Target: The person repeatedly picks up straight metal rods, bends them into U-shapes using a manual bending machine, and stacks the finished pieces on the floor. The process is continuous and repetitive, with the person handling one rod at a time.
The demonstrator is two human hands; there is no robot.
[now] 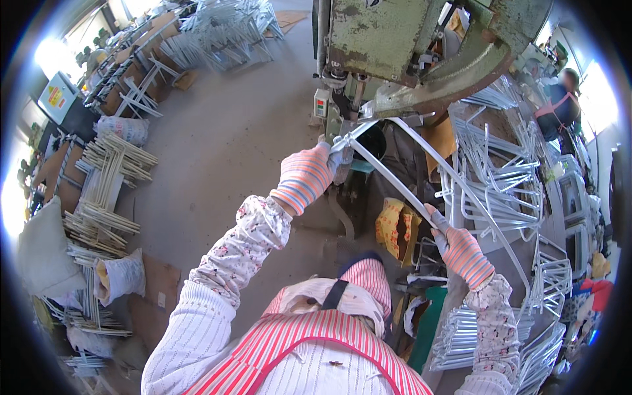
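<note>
Both my hands wear gloves striped in orange and blue-grey, with grey fingertips. My left hand [304, 176] is closed around the joint end of a silver metal tube frame [387, 171], right below the head of a worn green machine [375, 43]. My right hand [466, 257] grips one long tube of that frame farther down, nearer to me. A second bent tube of the frame runs alongside to the right and curves down past my right hand. The frame's far end lies at the machine's tooling, where the exact contact is hard to make out.
A small switch box [320, 103] with red and green buttons is on the machine. Stacked silver tube frames [494, 171] crowd the right side. An open yellow sack [397, 227] stands below the frame. Cream tube bundles [108, 171] line the left. Another person [559, 102] is at far right.
</note>
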